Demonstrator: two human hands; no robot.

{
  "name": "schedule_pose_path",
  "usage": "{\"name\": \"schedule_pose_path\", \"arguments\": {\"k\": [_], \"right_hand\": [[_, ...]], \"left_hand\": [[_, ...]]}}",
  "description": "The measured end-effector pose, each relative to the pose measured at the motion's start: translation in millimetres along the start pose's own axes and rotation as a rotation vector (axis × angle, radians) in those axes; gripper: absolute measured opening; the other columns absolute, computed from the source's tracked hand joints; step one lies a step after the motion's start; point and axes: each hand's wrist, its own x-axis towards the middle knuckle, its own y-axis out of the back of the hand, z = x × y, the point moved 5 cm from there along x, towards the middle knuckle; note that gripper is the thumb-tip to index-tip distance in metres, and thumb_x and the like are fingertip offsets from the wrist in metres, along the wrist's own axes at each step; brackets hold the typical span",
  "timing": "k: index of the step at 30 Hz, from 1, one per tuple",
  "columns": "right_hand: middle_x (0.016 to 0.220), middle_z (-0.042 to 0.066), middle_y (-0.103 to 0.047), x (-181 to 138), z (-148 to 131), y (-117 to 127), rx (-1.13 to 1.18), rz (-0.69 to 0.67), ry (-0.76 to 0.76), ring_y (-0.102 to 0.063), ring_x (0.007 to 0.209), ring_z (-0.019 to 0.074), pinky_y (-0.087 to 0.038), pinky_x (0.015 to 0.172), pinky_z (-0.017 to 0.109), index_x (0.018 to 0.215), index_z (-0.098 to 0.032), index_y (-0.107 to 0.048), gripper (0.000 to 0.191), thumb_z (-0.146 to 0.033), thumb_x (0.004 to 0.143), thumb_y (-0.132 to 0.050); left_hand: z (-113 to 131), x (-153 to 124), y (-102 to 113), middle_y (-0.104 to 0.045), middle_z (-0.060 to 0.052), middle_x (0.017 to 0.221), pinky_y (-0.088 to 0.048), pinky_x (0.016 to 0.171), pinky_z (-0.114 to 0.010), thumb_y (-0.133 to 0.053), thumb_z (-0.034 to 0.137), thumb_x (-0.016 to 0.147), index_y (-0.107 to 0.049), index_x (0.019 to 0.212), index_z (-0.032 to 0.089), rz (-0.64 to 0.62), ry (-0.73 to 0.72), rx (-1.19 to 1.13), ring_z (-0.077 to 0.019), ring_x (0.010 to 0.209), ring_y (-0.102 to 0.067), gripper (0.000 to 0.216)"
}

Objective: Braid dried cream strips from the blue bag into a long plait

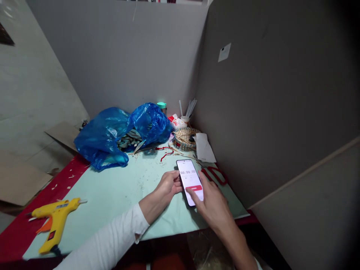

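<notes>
A smartphone [188, 174] lies on the pale green mat [118, 191], its white screen showing a timer at 00:00:00 and a red button. My left hand [168, 185] rests against the phone's left edge, fingers curled on it. My right hand [212, 202] hovers over the phone's lower end, one finger touching the red button and the other fingers loosely spread. Red scissors [216, 174] lie just right of the phone, partly hidden by my right hand.
A yellow glue gun [56, 217] lies at the mat's front left. A blue plastic bag [123, 131] with scraps sits at the back, beside a woven basket [185, 135], white paper [204, 148] and a cup of sticks [187, 112]. Grey partition walls close the back and right.
</notes>
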Motion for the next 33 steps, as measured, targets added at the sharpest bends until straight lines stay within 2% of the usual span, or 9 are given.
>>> {"name": "schedule_pose_path", "arguments": {"k": [3, 5, 8, 10, 13, 18, 23, 26, 33], "right_hand": [[0.101, 0.013, -0.07, 16, 22, 13, -0.003, 0.029, -0.038, -0.066, 0.085, 0.0252, -0.047, 0.072, 0.032, 0.129, -0.014, -0.053, 0.042, -0.035, 0.097, -0.034], [0.103, 0.015, -0.069, 28, 35, 23, -0.156, 0.065, -0.063, -0.066, 0.09, 0.0261, -0.045, 0.074, 0.032, 0.124, -0.013, -0.057, 0.037, -0.027, 0.096, -0.037], [0.1, 0.015, -0.069, 43, 45, 23, -0.347, -0.039, -0.069, -0.065, 0.09, 0.0262, -0.043, 0.072, 0.031, 0.119, -0.012, -0.059, 0.032, -0.02, 0.091, -0.046], [0.1, 0.014, -0.069, 49, 47, 19, -0.4, -0.124, -0.053, -0.064, 0.091, 0.0257, -0.041, 0.071, 0.03, 0.114, -0.013, -0.06, 0.029, -0.017, 0.088, -0.049], [0.1, 0.014, -0.068, 54, 45, 18, -0.427, -0.142, -0.032, -0.062, 0.094, 0.0258, -0.04, 0.073, 0.03, 0.107, -0.012, -0.06, 0.024, -0.017, 0.085, -0.053], [0.094, 0.015, -0.068, 69, 42, 44, -0.397, -0.03, -0.003, -0.062, 0.089, 0.0257, -0.04, 0.072, 0.03, 0.102, -0.011, -0.062, 0.023, -0.023, 0.083, -0.055], [0.096, 0.016, -0.068, 107, 27, 71, -0.382, 0.04, 0.046, -0.063, 0.083, 0.0242, -0.039, 0.066, 0.028, 0.102, -0.011, -0.061, 0.023, -0.024, 0.084, -0.053], [0.097, 0.017, -0.068, 138, 19, 65, -0.383, 0.027, 0.049, -0.063, 0.084, 0.0243, -0.039, 0.065, 0.027, 0.101, -0.009, -0.061, 0.024, -0.024, 0.083, -0.057], [0.099, 0.019, -0.069, 191, 20, 24, -0.354, -0.047, 0.095, -0.064, 0.085, 0.0226, -0.042, 0.067, 0.025, 0.1, -0.006, -0.063, 0.024, -0.022, 0.083, -0.057]], "left_hand": [[0, 2, 2, -0.07, -0.016, 0.088, -0.054, 0.076, -0.042, -0.052, 0.014, 0.082, -0.062, 0.089, 0.009, 0.014, 0.014, 0.033, -0.0222, 0.073, -0.067, 0.013], [0, 3, 2, -0.07, -0.016, 0.088, -0.055, 0.076, -0.043, -0.052, 0.014, 0.083, -0.061, 0.089, 0.009, 0.02, 0.027, 0.046, -0.0226, 0.073, -0.068, 0.012], [0, 3, 2, -0.07, -0.016, 0.089, -0.055, 0.076, -0.043, -0.052, 0.013, 0.084, -0.06, 0.091, 0.009, 0.03, 0.037, 0.051, -0.0234, 0.075, -0.069, 0.012], [1, 2, 2, -0.07, -0.016, 0.089, -0.055, 0.077, -0.042, -0.051, 0.012, 0.084, -0.06, 0.092, 0.008, 0.03, 0.037, 0.045, -0.0236, 0.077, -0.069, 0.013], [2, -1, 1, -0.07, -0.016, 0.088, -0.056, 0.077, -0.04, -0.051, 0.012, 0.083, -0.06, 0.093, 0.008, 0.021, 0.037, 0.036, -0.0238, 0.079, -0.069, 0.014], [0, -1, 2, -0.07, -0.016, 0.087, -0.056, 0.075, -0.04, -0.051, 0.012, 0.082, -0.06, 0.091, 0.009, 0.033, 0.041, 0.049, -0.0219, 0.074, -0.068, 0.013], [-8, 12, -8, -0.069, -0.012, 0.077, -0.057, 0.072, -0.038, -0.049, 0.008, 0.08, -0.057, 0.081, 0.011, 0.072, 0.057, 0.079, -0.0195, 0.067, -0.067, 0.009], [-12, 22, -17, -0.067, -0.009, 0.07, -0.056, 0.072, -0.037, -0.047, 0.005, 0.078, -0.055, 0.076, 0.013, 0.085, 0.057, 0.095, -0.0178, 0.064, -0.067, 0.011], [-13, 32, -31, -0.064, -0.006, 0.064, -0.056, 0.074, -0.036, -0.045, 0.002, 0.077, -0.052, 0.073, 0.014, 0.094, 0.065, 0.111, -0.0167, 0.062, -0.066, 0.015]]}}
